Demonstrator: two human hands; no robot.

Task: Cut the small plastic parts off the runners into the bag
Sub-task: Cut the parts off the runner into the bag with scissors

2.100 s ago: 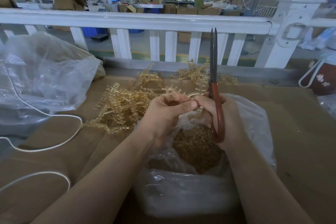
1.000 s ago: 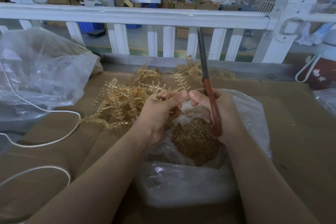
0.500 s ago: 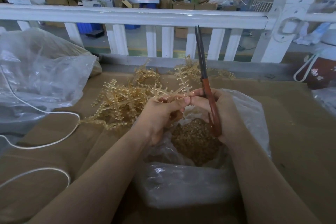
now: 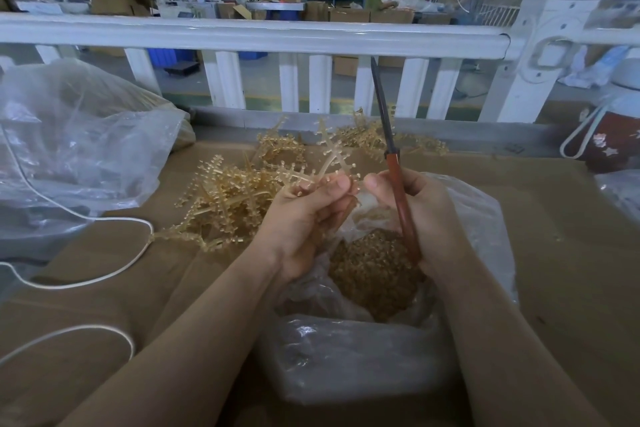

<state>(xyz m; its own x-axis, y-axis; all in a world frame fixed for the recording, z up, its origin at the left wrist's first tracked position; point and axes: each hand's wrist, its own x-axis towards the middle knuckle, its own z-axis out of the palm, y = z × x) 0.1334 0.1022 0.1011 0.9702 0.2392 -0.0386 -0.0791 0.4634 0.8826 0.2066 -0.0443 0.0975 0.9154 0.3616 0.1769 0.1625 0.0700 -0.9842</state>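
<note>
1. Keep the runner (image 4: 329, 163) over the mouth of the bag (image 4: 478, 218) at centre frame, so cut parts should drop straight in — bring the blades down before snipping.
2. The left hand (image 4: 304, 215) pinches the runner's stem with curled fingers; its branches fan up past the fingertips.
3. The right hand (image 4: 426, 215) is wrapped round the red handles of the scissors (image 4: 398, 191) — blades closed, pointing up, just right of the runner.

hands (image 4: 304, 218) 2 | scissors (image 4: 398, 191) 1 | bags (image 4: 363, 357) 2, maybe 3 | runners (image 4: 228, 198) many
</note>
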